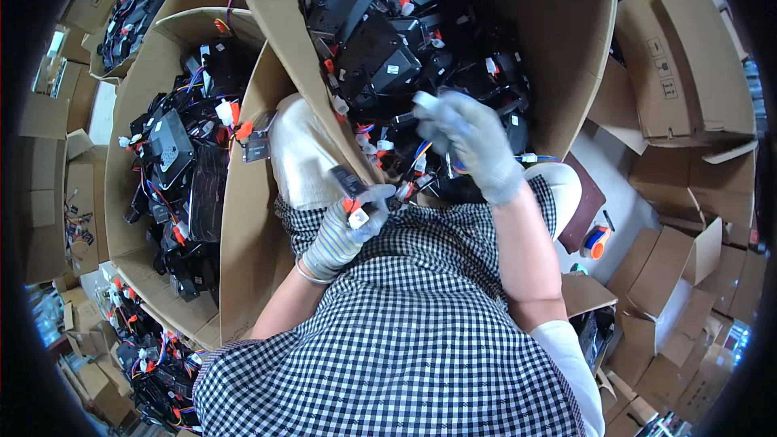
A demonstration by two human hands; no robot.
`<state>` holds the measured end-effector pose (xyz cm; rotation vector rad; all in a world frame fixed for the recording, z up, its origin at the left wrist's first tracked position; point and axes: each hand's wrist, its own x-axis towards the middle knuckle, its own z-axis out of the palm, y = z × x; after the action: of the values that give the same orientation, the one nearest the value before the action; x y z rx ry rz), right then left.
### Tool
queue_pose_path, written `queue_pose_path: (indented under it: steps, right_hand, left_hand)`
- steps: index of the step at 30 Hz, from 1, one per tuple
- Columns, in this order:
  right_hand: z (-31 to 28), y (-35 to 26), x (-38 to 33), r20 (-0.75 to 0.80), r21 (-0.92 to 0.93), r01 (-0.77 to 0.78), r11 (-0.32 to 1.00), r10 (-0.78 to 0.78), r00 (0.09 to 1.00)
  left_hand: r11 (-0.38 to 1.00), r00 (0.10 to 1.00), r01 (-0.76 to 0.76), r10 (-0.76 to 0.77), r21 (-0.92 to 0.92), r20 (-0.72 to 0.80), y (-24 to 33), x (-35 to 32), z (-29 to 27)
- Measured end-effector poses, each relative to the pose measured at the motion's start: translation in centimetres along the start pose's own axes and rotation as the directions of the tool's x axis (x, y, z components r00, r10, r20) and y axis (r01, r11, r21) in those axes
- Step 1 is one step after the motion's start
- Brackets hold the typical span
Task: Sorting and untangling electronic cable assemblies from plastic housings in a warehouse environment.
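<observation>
While the right hand [473,142] blurs, grip unclear, the left hand [344,231] clenches a black part [350,184].

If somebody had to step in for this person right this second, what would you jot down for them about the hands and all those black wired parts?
Left hand, gloved: closed on a small black part with orange and white connectors, held in front of the checked shirt.
Right hand, gloved: reaching into the big cardboard box straight ahead, among the black wired units; its fingers are blurred, so I cannot tell whether it grips anything.
A second box to the left also holds many of the same black units.
Done: one part is out and in hand.
Left: both boxes are still well filled.
</observation>
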<state>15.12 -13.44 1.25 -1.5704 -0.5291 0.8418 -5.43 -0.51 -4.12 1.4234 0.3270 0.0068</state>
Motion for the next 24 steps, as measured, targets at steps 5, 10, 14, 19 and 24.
queue_pose_path:
  steps: [5, 10, 14, 19, 24]
  right_hand:
    - [8.9, 8.0, 11.4, 0.073, 0.211, 0.204, 0.956, -0.224, 0.972]
    - [9.6, 6.2, 10.4, 0.128, 0.638, -0.094, 0.765, 0.015, 0.992]
    - [3.9, 4.5, 6.6, -0.011, 0.809, 0.048, 0.586, -0.067, 0.998]
    - [-3.5, -1.6, -1.9, -0.213, 0.863, 0.397, 0.313, -0.487, 0.847]
    - [-1.1, -4.0, -7.6, 0.137, 0.195, 0.365, 0.91, -0.394, 0.909]
  left_hand:
    - [0.984, 0.993, -0.109, 0.102, 0.142, 0.056, 0.5, 0.4, 0.5]
    - [1.0, 1.0, -0.001, 0.0, 0.028, 0.025, 0.3, -0.5, 0.7]
    - [0.989, 0.995, -0.099, 0.097, -0.111, -0.024, 1.1, -0.4, 0.9]
    - [0.967, 0.973, -0.231, 0.229, -0.108, -0.034, 4.0, -0.6, 1.6]
    - [0.409, 0.639, -0.692, 0.731, 0.595, 0.24, 8.5, 1.8, 2.7]
